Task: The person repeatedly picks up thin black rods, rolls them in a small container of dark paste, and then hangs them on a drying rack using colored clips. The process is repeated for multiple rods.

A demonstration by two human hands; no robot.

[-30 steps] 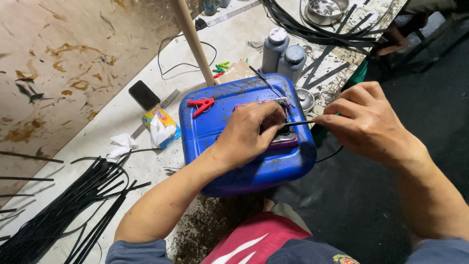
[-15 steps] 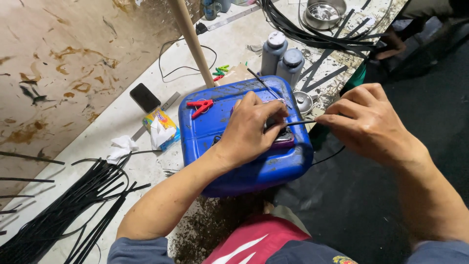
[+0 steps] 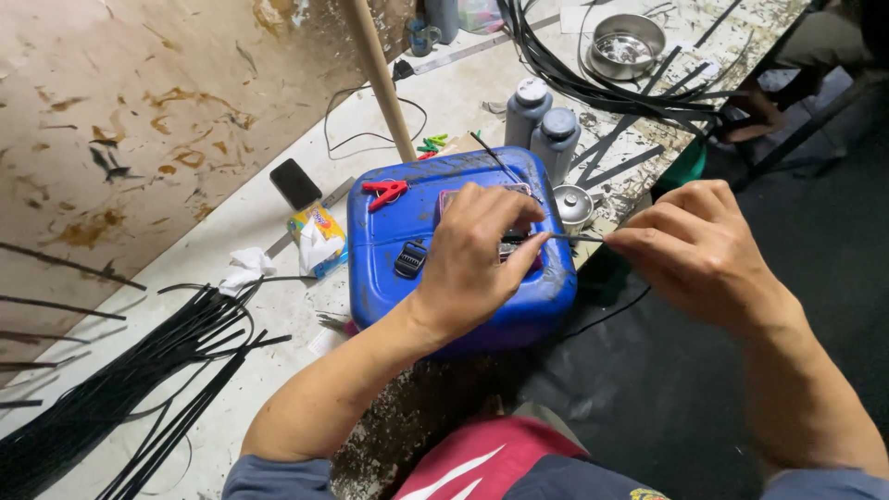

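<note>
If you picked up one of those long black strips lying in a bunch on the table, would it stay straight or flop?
Probably flop. The black strips lie in loose curves and some bend off the table's edge, so they look bendy, not stiff. They are thin and flat, so one likely weighs little. Pushed, they would likely slide rather than roll.

My right hand [image 3: 699,255] has drawn a little farther right of the blue jerrycan [image 3: 407,278], so more of the thin black strap [image 3: 576,238] now shows taut between it and my left hand [image 3: 477,255]. My head has tipped up slightly, bringing the steel bowl [image 3: 628,44] fully into view.
</note>
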